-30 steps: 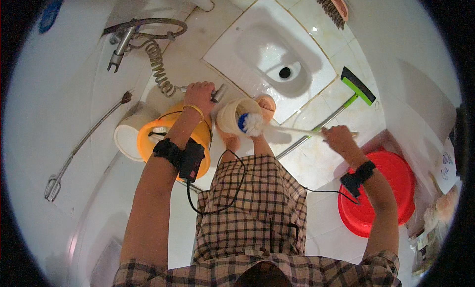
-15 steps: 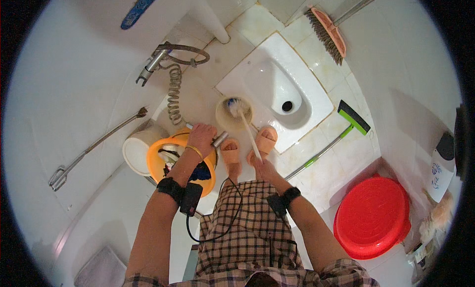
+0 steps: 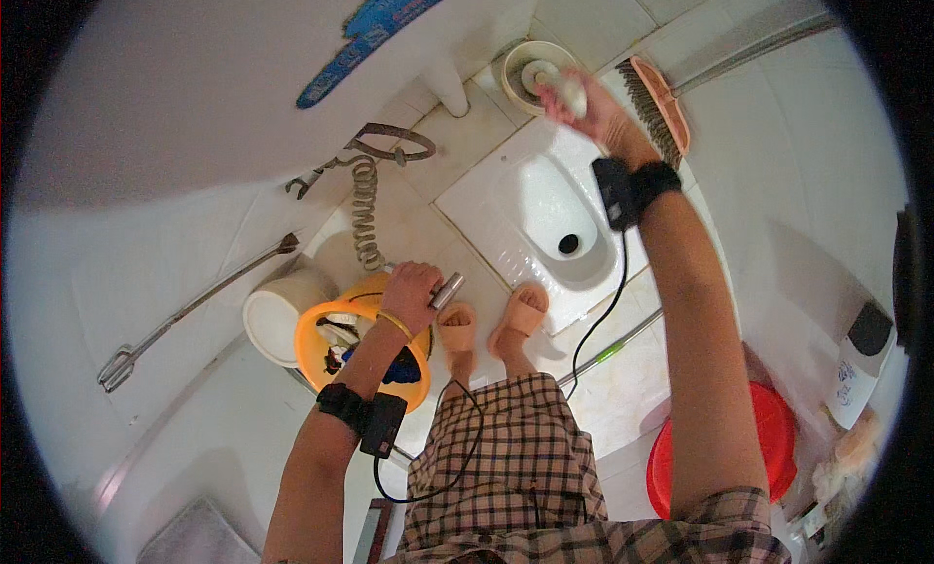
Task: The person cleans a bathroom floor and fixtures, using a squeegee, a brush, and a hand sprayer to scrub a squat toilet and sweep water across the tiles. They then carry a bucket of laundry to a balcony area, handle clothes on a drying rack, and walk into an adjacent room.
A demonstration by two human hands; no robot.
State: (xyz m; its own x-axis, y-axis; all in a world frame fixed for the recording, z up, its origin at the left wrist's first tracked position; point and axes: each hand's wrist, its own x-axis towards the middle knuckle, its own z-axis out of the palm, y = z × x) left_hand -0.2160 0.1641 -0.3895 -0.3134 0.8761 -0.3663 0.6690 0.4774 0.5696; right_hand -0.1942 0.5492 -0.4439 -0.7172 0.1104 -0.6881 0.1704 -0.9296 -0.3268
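Plaid outfit (image 3: 506, 447), black wristbands (image 3: 654, 182), peach slippers (image 3: 523, 314)

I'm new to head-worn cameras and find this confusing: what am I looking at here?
No machine here, just one person working bare-handed, seen from above by a wide camera worn on the head. The left hand grips a metal sprayer near a yellow bucket. The blurred right hand holds a pale handle over a cream tub. A squat toilet is set in the tiled floor, and a red basin is at lower right. Black boxes are strapped to both wrists.
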